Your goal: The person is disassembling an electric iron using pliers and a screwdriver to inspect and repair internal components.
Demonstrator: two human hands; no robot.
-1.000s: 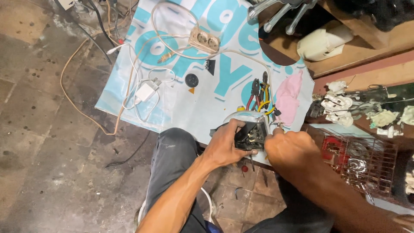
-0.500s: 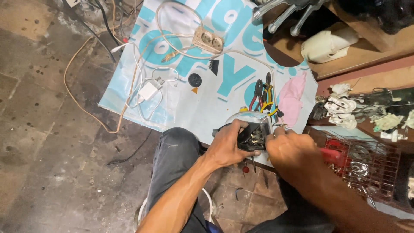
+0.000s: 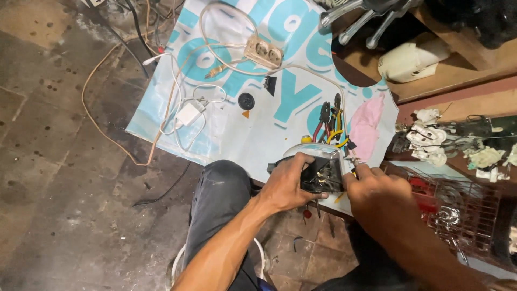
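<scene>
Left hand (image 3: 288, 186) wrapped around a dark opened appliance (image 3: 322, 173) with a shiny metal edge, held over the knee at the printed banner's (image 3: 237, 134) near edge, right hand (image 3: 377, 186) pinching its wires (image 3: 351, 157) at the top, pliers (image 3: 329, 119) and pink cloth (image 3: 368, 125) just beyond, white charger (image 3: 188, 114) farther left

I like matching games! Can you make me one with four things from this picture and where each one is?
Things:
1. Cloth
2. Charger
3. Socket strip
4. Black device

Places:
A. Held between both hands
B. Top of the banner, on a coiled cord
C. Right edge of the banner, beside the pliers
D. Left part of the banner, amid white cable

Pairs: 1-C, 2-D, 3-B, 4-A
</scene>
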